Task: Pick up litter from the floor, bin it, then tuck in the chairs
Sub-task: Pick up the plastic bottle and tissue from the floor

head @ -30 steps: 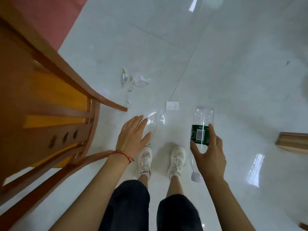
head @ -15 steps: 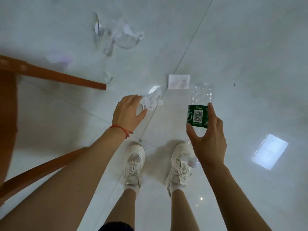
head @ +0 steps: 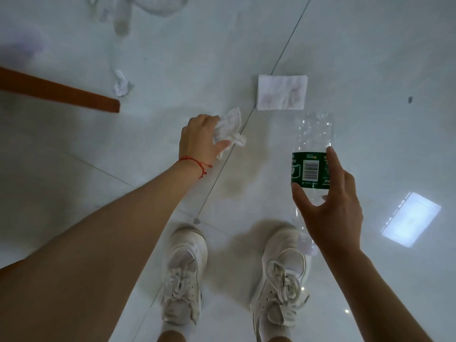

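Note:
My left hand [head: 198, 140], with a red string at the wrist, is closed on a crumpled white tissue [head: 230, 128] low over the floor. My right hand [head: 329, 209] grips an empty clear plastic bottle [head: 312, 154] with a green label, cap end pointing down toward my right shoe. A flat folded white tissue [head: 281, 95] lies on the tile just beyond the bottle. A small crumpled scrap [head: 121, 83] lies near the end of a wooden chair leg [head: 59, 92]. More clear plastic litter [head: 158, 6] sits blurred at the top edge.
White glossy tiles with a dark grout line running diagonally between my hands. My two white shoes [head: 183, 275] stand below my hands. A bright window reflection [head: 410, 218] shows at right. A small dark speck [head: 409, 99] lies at far right.
The view dropped closer to the floor and the chair slid out to the left. My left hand went from spread above the tissue to closed on it. The right hand kept the bottle.

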`<state>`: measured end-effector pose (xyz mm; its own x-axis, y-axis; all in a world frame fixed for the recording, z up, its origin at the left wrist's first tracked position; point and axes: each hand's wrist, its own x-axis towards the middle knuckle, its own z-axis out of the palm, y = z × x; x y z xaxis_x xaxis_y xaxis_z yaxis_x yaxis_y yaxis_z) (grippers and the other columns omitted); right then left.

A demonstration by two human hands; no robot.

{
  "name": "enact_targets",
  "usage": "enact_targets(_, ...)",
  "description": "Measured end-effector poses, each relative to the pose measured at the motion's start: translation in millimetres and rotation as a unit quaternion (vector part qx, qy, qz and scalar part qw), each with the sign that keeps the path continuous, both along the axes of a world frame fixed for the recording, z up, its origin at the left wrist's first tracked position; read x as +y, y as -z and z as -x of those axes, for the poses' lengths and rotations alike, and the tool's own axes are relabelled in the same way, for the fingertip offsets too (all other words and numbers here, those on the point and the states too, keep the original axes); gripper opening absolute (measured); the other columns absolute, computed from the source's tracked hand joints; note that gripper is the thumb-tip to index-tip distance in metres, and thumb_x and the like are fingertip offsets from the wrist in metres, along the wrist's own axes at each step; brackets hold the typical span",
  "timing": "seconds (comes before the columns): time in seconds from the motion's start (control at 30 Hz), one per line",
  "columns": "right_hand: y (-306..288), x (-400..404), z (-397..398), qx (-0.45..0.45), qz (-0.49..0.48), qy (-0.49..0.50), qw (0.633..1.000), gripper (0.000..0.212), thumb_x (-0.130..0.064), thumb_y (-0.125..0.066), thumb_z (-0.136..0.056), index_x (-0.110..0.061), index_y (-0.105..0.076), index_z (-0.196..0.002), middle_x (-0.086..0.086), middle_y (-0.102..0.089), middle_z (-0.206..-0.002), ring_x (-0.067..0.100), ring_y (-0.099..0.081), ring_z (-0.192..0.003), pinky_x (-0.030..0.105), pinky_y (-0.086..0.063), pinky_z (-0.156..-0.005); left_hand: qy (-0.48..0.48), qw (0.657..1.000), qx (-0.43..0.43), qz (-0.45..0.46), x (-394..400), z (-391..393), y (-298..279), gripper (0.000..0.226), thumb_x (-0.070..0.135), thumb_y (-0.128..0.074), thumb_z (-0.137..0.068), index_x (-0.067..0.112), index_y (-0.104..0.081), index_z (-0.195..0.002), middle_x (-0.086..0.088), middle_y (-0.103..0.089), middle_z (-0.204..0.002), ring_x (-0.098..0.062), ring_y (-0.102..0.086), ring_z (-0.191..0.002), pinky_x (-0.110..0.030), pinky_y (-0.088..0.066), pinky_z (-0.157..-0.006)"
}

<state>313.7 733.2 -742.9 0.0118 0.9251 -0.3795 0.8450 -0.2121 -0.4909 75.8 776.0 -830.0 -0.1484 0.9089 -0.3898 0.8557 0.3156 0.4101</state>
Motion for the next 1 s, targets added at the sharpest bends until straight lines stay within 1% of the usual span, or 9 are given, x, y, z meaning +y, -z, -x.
enact_targets(0.07, 7, -4, 2, 0.005, 0.001, 0.003, 1.0, 0.08, -0.031, -0.069, -0.078, -0.027, -0.024, -0.143, 0.01, -0.051, -0.124, 0.023, -0.059, -0.093, 0.031, -0.044, -0.069, 0.012, 1.0, 0.006, -0.015, -2, -6, 7, 0.04, 0.02, -0.076, -0.072, 0.0, -0.063, -0.104, -0.02, -0.059, -0.104, -0.036, -0.052, -0.095, -0.039, -0.042, -0.077)
enact_targets(0.17, 14, -9, 5, 0.007, 0.0, -0.006, 1.0, 0.081, -0.032, -0.07, -0.077, -0.025, -0.023, -0.143, 0.011, -0.051, -0.125, 0.023, -0.059, -0.094, 0.033, -0.047, -0.069, 0.024, 0.999, -0.001, -0.042, -8, -7, 15, 0.023, 0.003, -0.075, -0.068, -0.006, -0.066, -0.087, -0.024, -0.058, -0.091, -0.039, -0.053, -0.083, -0.04, -0.046, -0.066)
enact_targets(0.27, 17, -13, 5, 0.004, 0.007, -0.012, 1.0, 0.081, -0.034, -0.069, -0.077, -0.027, -0.022, -0.143, 0.009, -0.05, -0.127, 0.023, -0.059, -0.097, 0.037, -0.049, -0.071, 0.02, 0.999, -0.014, -0.044, -14, -5, 18, 0.006, -0.001, -0.067, -0.072, -0.005, -0.067, -0.076, -0.022, -0.058, -0.079, -0.035, -0.055, -0.07, -0.03, -0.039, -0.057)
enact_targets(0.37, 12, -12, 4, 0.005, 0.008, -0.015, 1.0, 0.08, -0.035, -0.068, -0.077, -0.026, -0.023, -0.143, 0.01, -0.05, -0.126, 0.024, -0.058, -0.097, 0.038, -0.05, -0.071, -0.006, 0.999, -0.022, -0.031, -16, -3, 11, 0.008, 0.0, -0.063, -0.077, -0.004, -0.068, -0.072, -0.02, -0.058, -0.072, -0.027, -0.051, -0.06, -0.026, -0.031, -0.057)
enact_targets(0.47, -2, -7, 4, 0.004, 0.004, -0.015, 1.0, 0.08, -0.036, -0.068, -0.078, -0.026, -0.023, -0.143, 0.01, -0.05, -0.125, 0.023, -0.058, -0.095, 0.037, -0.049, -0.07, -0.032, 0.998, -0.029, -0.044, -18, -1, -8, 0.008, 0.001, -0.067, -0.076, -0.003, -0.069, -0.069, -0.02, -0.058, -0.063, -0.024, -0.048, -0.055, -0.024, -0.027, -0.053)
enact_targets(0.57, -26, -2, 8, 0.004, -0.004, -0.02, 1.0, 0.08, -0.037, -0.067, -0.078, -0.025, -0.022, -0.143, 0.011, -0.05, -0.125, 0.024, -0.058, -0.097, 0.038, -0.049, -0.069, -0.053, 0.995, -0.046, -0.071, -19, 2, -42, 0.008, 0.003, -0.07, -0.074, -0.001, -0.069, -0.067, -0.016, -0.057, -0.057, -0.02, -0.047, -0.051, -0.016, -0.025, -0.048)
enact_targets(0.7, -72, 5, 12, 0.009, -0.016, -0.02, 1.0, 0.081, -0.035, -0.068, -0.078, -0.025, -0.022, -0.143, 0.012, -0.05, -0.125, 0.024, -0.057, -0.098, 0.036, -0.048, -0.066, -0.063, 0.989, -0.052, -0.12, -20, 4, -110, 0.007, 0.002, -0.073, -0.071, 0.0, -0.068, -0.066, -0.013, -0.057, -0.056, -0.016, -0.046, -0.05, -0.01, -0.028, -0.05)
enact_targets(0.87, -149, 11, 21, 0.012, -0.026, -0.007, 1.0, 0.08, -0.033, -0.069, -0.078, -0.022, -0.024, -0.143, 0.013, -0.051, -0.125, 0.024, -0.058, -0.096, 0.029, -0.043, -0.065, -0.089, 0.98, -0.052, -0.169, -27, 14, -203, 0.009, 0.004, -0.076, -0.069, 0.0, -0.068, -0.067, -0.012, -0.058, -0.057, -0.015, -0.047, -0.049, -0.004, -0.033, -0.051)
enact_targets(1.0, -223, 10, 32, 0.023, -0.025, -0.004, 0.999, 0.08, -0.033, -0.069, -0.078, -0.024, -0.023, -0.143, 0.011, -0.05, -0.125, 0.023, -0.058, -0.096, 0.028, -0.042, -0.064, -0.082, 0.976, -0.042, -0.197, -30, 20, -282, 0.01, 0.002, -0.078, -0.068, 0.0, -0.068, -0.069, -0.012, -0.058, -0.058, -0.012, -0.045, -0.051, 0.0, -0.034, -0.057)
